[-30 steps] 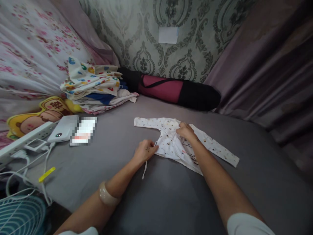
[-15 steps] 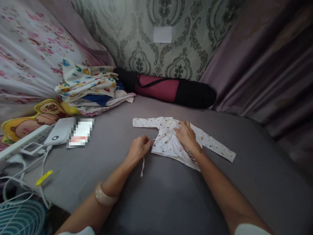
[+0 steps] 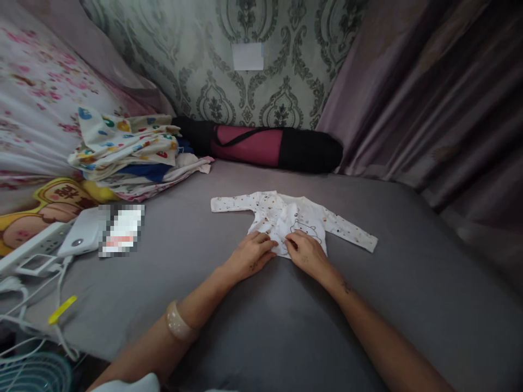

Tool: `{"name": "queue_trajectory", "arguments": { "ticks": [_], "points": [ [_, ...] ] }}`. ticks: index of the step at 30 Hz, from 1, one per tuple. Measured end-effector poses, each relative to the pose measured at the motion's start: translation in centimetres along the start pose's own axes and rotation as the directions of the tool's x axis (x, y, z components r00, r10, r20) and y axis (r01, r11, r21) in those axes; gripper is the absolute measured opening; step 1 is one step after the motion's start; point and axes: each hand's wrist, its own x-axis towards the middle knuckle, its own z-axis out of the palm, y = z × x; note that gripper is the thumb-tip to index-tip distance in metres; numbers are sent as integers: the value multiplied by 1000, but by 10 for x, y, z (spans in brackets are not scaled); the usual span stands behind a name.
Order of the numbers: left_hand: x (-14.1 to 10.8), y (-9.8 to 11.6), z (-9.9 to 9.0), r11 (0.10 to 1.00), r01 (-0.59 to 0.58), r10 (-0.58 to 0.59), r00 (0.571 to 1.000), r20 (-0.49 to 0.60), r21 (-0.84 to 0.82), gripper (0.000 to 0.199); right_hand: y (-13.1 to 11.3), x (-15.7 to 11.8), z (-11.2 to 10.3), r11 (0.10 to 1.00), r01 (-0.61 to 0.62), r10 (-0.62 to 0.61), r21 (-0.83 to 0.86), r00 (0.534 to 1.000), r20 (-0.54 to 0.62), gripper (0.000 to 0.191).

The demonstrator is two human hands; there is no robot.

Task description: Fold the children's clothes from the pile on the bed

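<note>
A small white patterned shirt (image 3: pixel 267 209) lies on the grey sheet with both sleeves spread out and a line-drawn animal face on its front. At its lower left edge is my left hand (image 3: pixel 254 253), fingers bent together on the cloth; what they pinch is too small to make out. Close beside it, my right hand (image 3: pixel 306 250) is closed at the lower middle of the shirt, fingertips pressed together on the fabric below the drawing. A narrow gap separates the two hands.
Folded clothes (image 3: pixel 131 147) are heaped at the back left, beside a long black and red bag (image 3: pixel 249 146) along the wall. On the left are a yellow cushion (image 3: pixel 53 204), a power strip (image 3: pixel 36 245), a white device (image 3: pixel 84 231), cables and a yellow strip (image 3: pixel 62 310).
My left hand has moved right onto the shirt's lower edge, and my right hand has come down toward it. The animal drawing now shows more fully. The view has shifted slightly right.
</note>
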Motion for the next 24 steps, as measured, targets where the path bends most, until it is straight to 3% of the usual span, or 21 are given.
{"name": "queue_trajectory", "arguments": {
  "ticks": [6,10,17,20,24],
  "points": [
    [6,6,3,999,-10,10,1000,2,43,24,-1,0,-3,985,17,-7,171,998,-56,19],
    [6,6,4,1000,-21,21,999,-26,22,24,-11,-4,-8,981,46,-34,189,997,-67,20],
    [1,7,0,996,-84,84,995,56,-10,25,-19,-12,-12,994,33,-41,109,997,70,24],
    [-1,7,-4,993,-94,97,995,39,-75,27,-21,-15,-14,993,78,-91,91,986,142,24],
    [7,2,-10,987,25,-35,997,-62,-161,29,-17,-16,-21,987,121,-139,109,974,178,26]
  ]
}}
